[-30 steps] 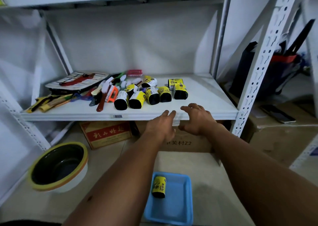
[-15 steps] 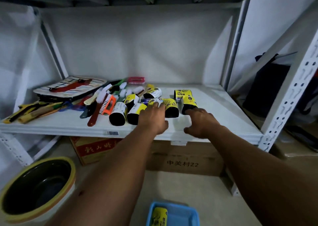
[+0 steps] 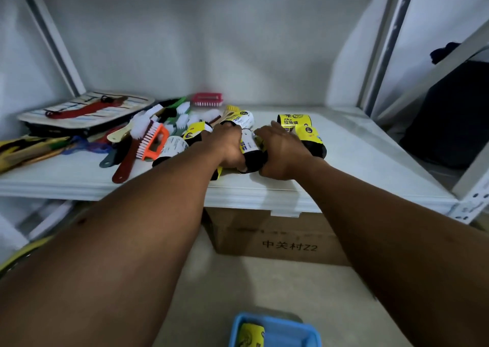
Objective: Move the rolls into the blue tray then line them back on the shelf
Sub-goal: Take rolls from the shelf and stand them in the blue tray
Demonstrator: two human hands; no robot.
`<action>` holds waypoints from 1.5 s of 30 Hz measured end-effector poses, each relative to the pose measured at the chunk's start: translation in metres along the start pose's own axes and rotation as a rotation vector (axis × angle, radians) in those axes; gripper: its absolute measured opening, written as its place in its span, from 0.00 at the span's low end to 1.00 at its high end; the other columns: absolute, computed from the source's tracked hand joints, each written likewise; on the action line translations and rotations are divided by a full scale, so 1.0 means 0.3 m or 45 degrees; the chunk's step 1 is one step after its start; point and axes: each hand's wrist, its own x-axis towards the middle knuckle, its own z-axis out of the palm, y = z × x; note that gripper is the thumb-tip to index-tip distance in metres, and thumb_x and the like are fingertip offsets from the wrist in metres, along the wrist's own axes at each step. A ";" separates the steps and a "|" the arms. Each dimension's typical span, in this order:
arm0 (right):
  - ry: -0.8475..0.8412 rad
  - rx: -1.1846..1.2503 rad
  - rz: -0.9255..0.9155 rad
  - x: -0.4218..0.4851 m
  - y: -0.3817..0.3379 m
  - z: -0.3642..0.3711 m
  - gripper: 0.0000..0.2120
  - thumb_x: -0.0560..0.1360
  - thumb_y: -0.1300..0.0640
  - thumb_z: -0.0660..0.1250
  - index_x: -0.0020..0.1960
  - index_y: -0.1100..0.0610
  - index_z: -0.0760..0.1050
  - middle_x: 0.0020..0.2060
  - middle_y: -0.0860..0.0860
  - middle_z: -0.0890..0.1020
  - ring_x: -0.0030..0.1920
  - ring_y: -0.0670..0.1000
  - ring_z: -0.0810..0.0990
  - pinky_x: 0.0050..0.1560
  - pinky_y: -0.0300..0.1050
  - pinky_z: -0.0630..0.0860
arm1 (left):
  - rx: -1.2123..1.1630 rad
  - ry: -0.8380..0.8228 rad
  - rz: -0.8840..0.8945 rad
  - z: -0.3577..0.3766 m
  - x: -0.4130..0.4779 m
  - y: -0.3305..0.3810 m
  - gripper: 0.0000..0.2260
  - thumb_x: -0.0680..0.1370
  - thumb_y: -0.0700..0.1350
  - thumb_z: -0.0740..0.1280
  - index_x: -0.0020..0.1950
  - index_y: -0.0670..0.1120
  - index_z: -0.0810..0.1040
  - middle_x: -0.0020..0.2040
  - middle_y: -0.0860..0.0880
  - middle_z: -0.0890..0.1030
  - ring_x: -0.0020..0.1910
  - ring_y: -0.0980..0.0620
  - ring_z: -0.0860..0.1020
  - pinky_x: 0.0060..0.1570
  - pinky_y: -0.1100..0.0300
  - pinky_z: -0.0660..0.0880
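Brushes (image 3: 150,140) pile up at the left of the shelf (image 3: 357,161), an orange one on top, and just beside them the cluster of yellow-and-black rolls begins. Left hand (image 3: 227,145) is down on that cluster, fingers curled over a roll, though how firmly it grips I cannot tell from here. Between the two hands lies one roll (image 3: 251,151), its long axis running front to back, black end toward the shelf's front edge, touched on both sides. Right hand (image 3: 283,151) cups in from the other flank, fingers bent over the rolls; whether it has closed on one, again, cannot be told. Two more rolls (image 3: 304,127) sit just beyond its knuckles, toward the back. Both hands are equally near, so I judge a two-handed scoop, drawn back toward the body. Down below on the floor, the blue tray (image 3: 304,336) waits with a single roll (image 3: 250,334) lying in its left side.
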 end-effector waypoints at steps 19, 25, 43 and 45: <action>0.048 0.404 -0.104 -0.437 -0.133 -0.106 0.46 0.53 0.51 0.80 0.69 0.55 0.68 0.59 0.52 0.72 0.57 0.52 0.76 0.57 0.52 0.77 | -0.264 -0.051 0.443 -0.024 -0.485 0.046 0.60 0.59 0.57 0.82 0.80 0.45 0.48 0.75 0.44 0.65 0.73 0.45 0.65 0.69 0.56 0.65; -0.126 0.505 0.012 -0.697 -0.094 0.070 0.43 0.54 0.51 0.81 0.66 0.53 0.69 0.57 0.51 0.75 0.58 0.50 0.74 0.59 0.43 0.72 | -0.297 -0.152 0.599 0.245 -0.610 0.139 0.50 0.57 0.57 0.82 0.74 0.46 0.63 0.68 0.46 0.72 0.67 0.46 0.71 0.64 0.54 0.69; -0.660 0.253 0.286 -1.012 0.073 0.826 0.46 0.54 0.41 0.79 0.69 0.50 0.67 0.63 0.50 0.75 0.67 0.54 0.70 0.65 0.46 0.68 | 0.020 -0.481 0.661 1.071 -0.728 0.146 0.43 0.60 0.62 0.75 0.71 0.51 0.64 0.66 0.49 0.68 0.65 0.46 0.67 0.62 0.49 0.67; -0.669 0.152 0.257 -1.024 0.077 0.877 0.48 0.55 0.39 0.77 0.71 0.50 0.64 0.69 0.50 0.70 0.75 0.54 0.58 0.73 0.50 0.58 | 0.133 -0.546 0.637 1.104 -0.724 0.121 0.49 0.59 0.62 0.77 0.75 0.52 0.58 0.72 0.47 0.60 0.71 0.43 0.60 0.67 0.46 0.62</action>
